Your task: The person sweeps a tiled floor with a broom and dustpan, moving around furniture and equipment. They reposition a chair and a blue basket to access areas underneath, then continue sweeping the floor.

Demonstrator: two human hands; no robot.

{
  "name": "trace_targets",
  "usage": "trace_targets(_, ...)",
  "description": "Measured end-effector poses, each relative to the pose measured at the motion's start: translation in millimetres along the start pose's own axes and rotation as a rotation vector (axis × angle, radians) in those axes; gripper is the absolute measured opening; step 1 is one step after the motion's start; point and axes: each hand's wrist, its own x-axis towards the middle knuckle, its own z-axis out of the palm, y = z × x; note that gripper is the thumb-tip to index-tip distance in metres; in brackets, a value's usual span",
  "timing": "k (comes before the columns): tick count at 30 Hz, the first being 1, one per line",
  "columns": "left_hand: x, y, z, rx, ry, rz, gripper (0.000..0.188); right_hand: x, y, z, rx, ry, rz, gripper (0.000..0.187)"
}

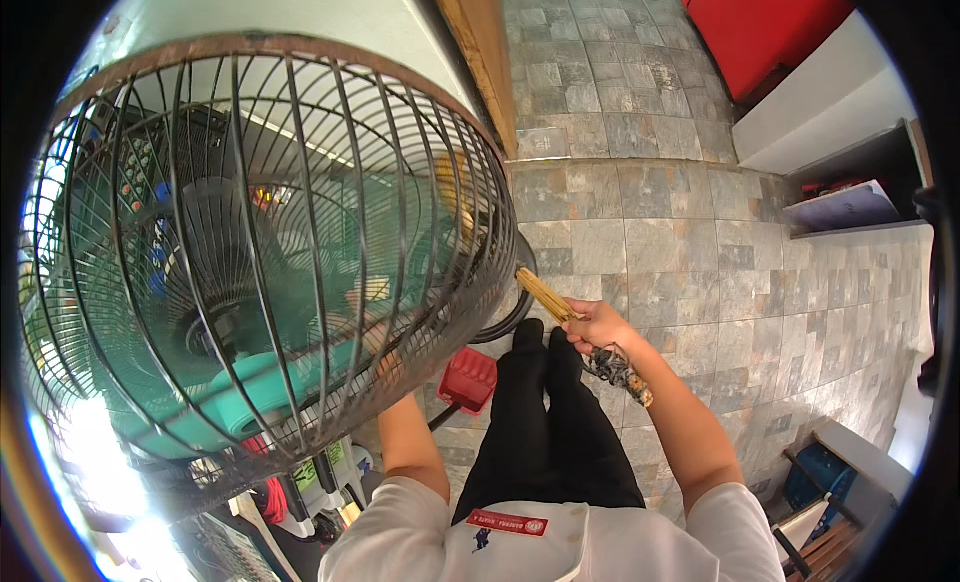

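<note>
A large fan with a rusty round wire cage (290, 252) fills the left half of the view. Behind its bars, the green blades show as a smeared, see-through disc. My right hand (597, 325) is closed around a tan bundle of thin stiff strands (545, 294), like a small hand broom. Its far end meets the cage's right edge. Below that hand hangs a crumpled grey, patterned piece with an orange tip (620, 374), perhaps the bundle's wrapped handle. My left hand (378, 344) is behind the lower right of the cage; the bars hide most of its fingers.
A red dustpan (468, 380) with a dark handle lies on the tiled floor (660, 262), left of my feet. A red cabinet (765, 32) and an open shelf (860, 187) stand at the right. A wooden slatted piece (835, 537) is at the lower right.
</note>
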Motion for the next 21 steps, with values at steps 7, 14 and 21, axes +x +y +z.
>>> trace_targets(7, -21, -10, 5, 0.0, -0.015, -0.015, 0.053, -5, 0, 3, 0.001, -0.033, -0.008, 0.049)
trace_targets(14, -38, -6, 18, 0.008, -0.059, -0.018, 0.055, -6, -8, 20, 0.022, -0.075, -0.021, 0.053)
trace_targets(21, -84, -4, 17, 0.337, -0.371, 0.03, 0.056, 13, -5, 14, 0.093, -0.183, -0.043, 0.039)
